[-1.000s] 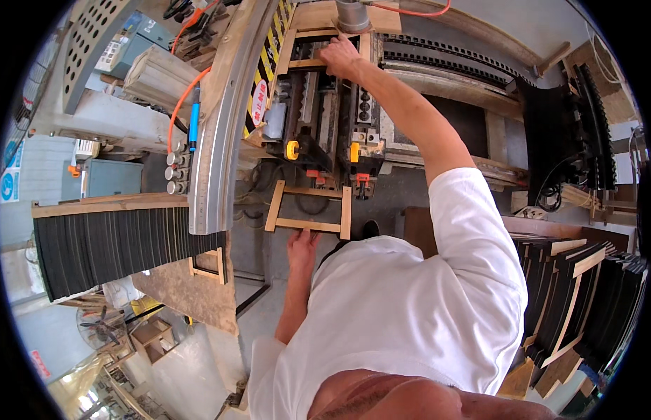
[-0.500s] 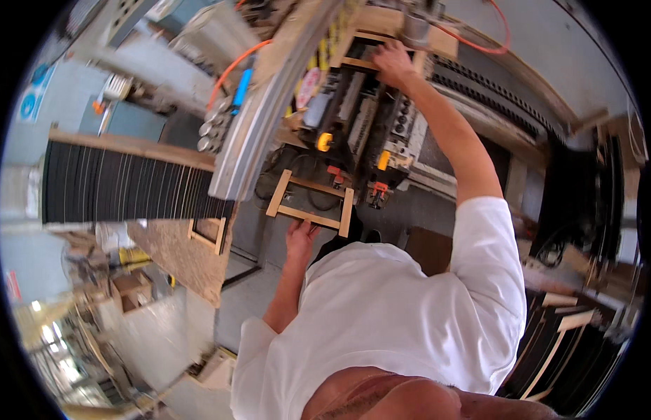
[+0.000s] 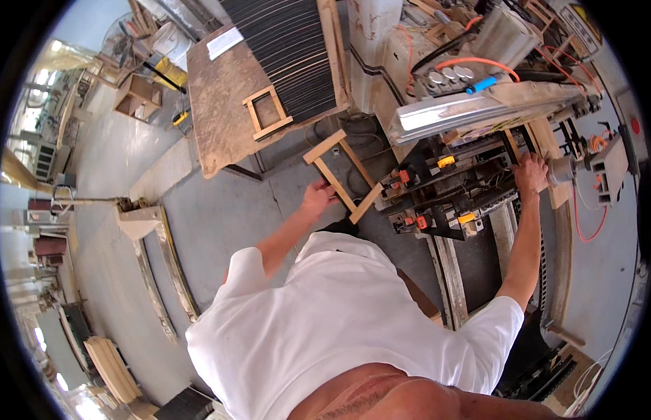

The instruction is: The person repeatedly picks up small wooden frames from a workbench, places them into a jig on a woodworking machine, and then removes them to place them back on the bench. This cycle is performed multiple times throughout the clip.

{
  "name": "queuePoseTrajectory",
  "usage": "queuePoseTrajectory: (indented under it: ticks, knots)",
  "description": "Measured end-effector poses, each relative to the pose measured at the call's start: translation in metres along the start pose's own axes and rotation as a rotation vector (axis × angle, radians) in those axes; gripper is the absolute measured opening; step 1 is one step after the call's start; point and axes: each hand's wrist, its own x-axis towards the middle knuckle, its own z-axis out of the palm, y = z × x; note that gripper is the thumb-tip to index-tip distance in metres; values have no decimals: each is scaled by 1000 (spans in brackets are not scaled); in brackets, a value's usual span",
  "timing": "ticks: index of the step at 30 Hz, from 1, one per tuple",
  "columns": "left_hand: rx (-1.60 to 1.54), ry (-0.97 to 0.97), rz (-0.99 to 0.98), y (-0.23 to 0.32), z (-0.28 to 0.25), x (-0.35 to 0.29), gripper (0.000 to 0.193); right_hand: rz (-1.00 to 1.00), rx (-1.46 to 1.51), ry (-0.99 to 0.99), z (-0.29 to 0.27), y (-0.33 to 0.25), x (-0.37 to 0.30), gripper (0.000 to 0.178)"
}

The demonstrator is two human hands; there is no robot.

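A rectangular wooden frame (image 3: 330, 183) hangs tilted over the floor beside the machine, its rails light wood with dark edges. My left hand (image 3: 318, 199) grips one long side of it, fingers partly hidden behind the rail. Over at the machine, my right hand (image 3: 530, 173) has its fingers bent over the near end of a second wooden frame (image 3: 512, 145), which sits partly under the metal beam. A grey cylinder (image 3: 561, 171) is close beside that hand. Below the beam, the machine's clamps carry yellow knobs (image 3: 446, 162) and red-orange parts (image 3: 421, 222).
A wooden table (image 3: 220, 91) at the upper left bears a long row of dark-edged frames (image 3: 290, 56) and one loose frame (image 3: 267, 114). The metal beam (image 3: 472, 110) crosses above the machine. Rails (image 3: 448, 280) run along the right; orange hoses (image 3: 479, 61) lie behind.
The view has swung toward the left, bringing the table and more floor into sight. My left hand still holds its frame; my right hand stays by the frame in the machine.
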Motion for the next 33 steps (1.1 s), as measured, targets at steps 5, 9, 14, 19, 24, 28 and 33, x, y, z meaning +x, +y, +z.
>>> queuePoseTrajectory:
  ticks: [5,9,14,19,24,28,33]
  knots:
    - [-29,174,118,6,-88,14,29,88,-11,-30,-6,-7,-1,45]
    - [-59,317,176,28,-177,49,25,130,-38,-40,-2,-15,4,44]
    - [-116,316,161,77,-266,126,24,149,163,220,-9,-25,-6,35]
    - [-81,282,161,106,-337,220,27,286,1013,365,-30,-121,-65,18]
    - [-69,176,141,115,-373,308,27,350,1115,49,-12,-247,-161,18]
    - [114,280,42,104,-385,356,31,338,1182,-77,18,-325,-215,15]
    - [990,450,135,93,-380,372,39,361,1082,-391,51,-353,-255,8]
